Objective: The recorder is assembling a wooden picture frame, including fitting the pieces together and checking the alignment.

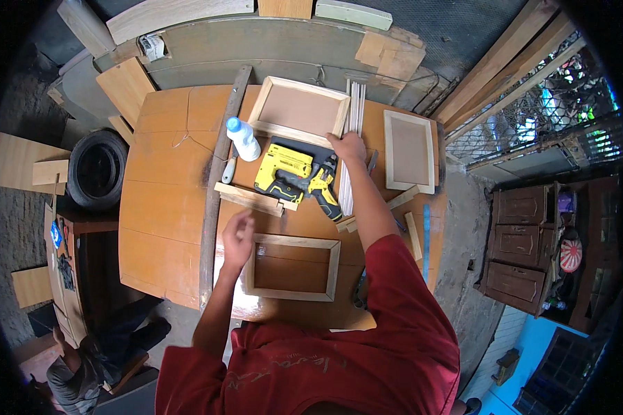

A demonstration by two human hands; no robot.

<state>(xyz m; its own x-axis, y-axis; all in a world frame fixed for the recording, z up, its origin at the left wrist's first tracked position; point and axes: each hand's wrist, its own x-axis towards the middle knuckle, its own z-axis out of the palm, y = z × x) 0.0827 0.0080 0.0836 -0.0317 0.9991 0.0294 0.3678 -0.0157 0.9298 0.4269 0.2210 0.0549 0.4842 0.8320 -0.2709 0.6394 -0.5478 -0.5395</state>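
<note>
My right hand [350, 147] reaches to the far side of the table, its fingers closed at the near right corner of a wooden frame with a brown backing panel [301, 107]. My left hand [237, 240] is raised beside the upper left corner of a bare wooden frame [256, 280], fingers loosely bent and nothing visible in them. Between the two frames lie a yellow and black staple gun [284, 169] and a yellow and black cordless drill [323, 191]. Short wooden strips [253, 199] lie just above my left hand.
A white bottle with a blue cap [243, 140] stands by a long wooden bar [221, 180] across the table [163, 187]. Thin white strips [356, 111] and another backed frame [408, 152] lie to the right. A person [83, 370] sits at lower left, near a tire [98, 169].
</note>
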